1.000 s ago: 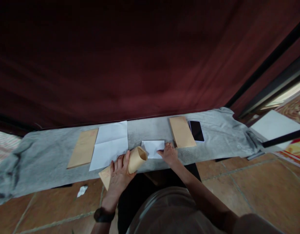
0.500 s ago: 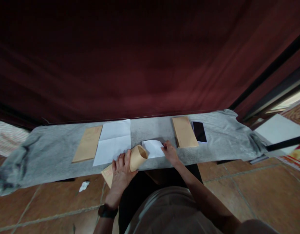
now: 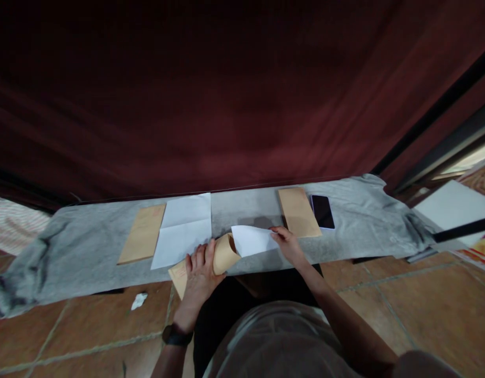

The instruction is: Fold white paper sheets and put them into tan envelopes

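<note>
My left hand (image 3: 202, 273) is wrapped over a brown paper envelope (image 3: 224, 253), whose mouth gapes to the right. A folded white sheet of paper (image 3: 253, 241) is pinched at its right end by my right hand (image 3: 287, 243). The sheet's left end meets the envelope's open mouth; how far inside it reaches, I cannot tell. Behind my left hand lie larger creased white sheets (image 3: 185, 226). To their left is a flat brown envelope or stack (image 3: 142, 234). A thicker stack of brown envelopes (image 3: 299, 211) lies just beyond my right hand.
A grey cloth (image 3: 368, 226) covers the narrow bench. A phone (image 3: 323, 212) lies right of the envelope stack. A dark red curtain (image 3: 242, 115) hangs along the bench's far edge. Crumpled white tissue (image 3: 139, 301) lies on the tiled floor (image 3: 96, 325).
My right hand has shifted slightly right with the folded paper, which now tilts up more. The left hand and envelope have moved slightly to the right.
</note>
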`<state>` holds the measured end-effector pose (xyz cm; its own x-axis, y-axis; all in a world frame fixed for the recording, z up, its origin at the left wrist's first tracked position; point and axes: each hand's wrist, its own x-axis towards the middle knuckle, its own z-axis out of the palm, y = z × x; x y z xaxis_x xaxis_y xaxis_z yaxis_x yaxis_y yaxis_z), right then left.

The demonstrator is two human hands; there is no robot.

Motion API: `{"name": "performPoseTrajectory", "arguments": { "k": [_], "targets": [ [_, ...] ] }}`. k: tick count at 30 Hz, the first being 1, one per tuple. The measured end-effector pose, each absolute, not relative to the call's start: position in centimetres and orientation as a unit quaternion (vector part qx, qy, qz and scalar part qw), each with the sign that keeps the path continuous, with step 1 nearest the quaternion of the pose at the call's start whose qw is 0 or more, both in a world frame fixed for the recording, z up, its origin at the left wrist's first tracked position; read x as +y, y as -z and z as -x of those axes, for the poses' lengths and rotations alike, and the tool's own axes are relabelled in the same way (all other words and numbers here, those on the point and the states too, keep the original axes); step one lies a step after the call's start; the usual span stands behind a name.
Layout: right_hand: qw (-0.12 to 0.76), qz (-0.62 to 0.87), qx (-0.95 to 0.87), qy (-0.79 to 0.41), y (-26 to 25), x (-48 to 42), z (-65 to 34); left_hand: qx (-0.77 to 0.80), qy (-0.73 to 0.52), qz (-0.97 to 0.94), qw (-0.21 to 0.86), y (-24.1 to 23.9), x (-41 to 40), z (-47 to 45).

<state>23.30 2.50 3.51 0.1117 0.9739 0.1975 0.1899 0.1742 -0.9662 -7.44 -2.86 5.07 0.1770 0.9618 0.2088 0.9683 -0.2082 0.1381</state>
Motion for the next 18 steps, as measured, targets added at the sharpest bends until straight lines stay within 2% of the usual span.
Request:
{"name": "performPoseTrajectory", "arguments": {
  "k": [5,11,18],
  "targets": [
    [0.507,0.500,-0.596,-0.373,-4.5,3.1,-24.6,-0.618,0.116,0.778,0.000,-5.0,-2.5,7.3],
    [0.434,0.483,-0.664,-0.369,-5.6,4.1,-26.1,-0.606,0.122,0.786,0.006,-5.4,-2.0,6.9],
    [0.408,0.537,-0.631,-0.384,-4.8,4.3,-25.2,-0.582,0.118,0.805,0.014,-6.4,-1.3,5.5]
  ]
}}
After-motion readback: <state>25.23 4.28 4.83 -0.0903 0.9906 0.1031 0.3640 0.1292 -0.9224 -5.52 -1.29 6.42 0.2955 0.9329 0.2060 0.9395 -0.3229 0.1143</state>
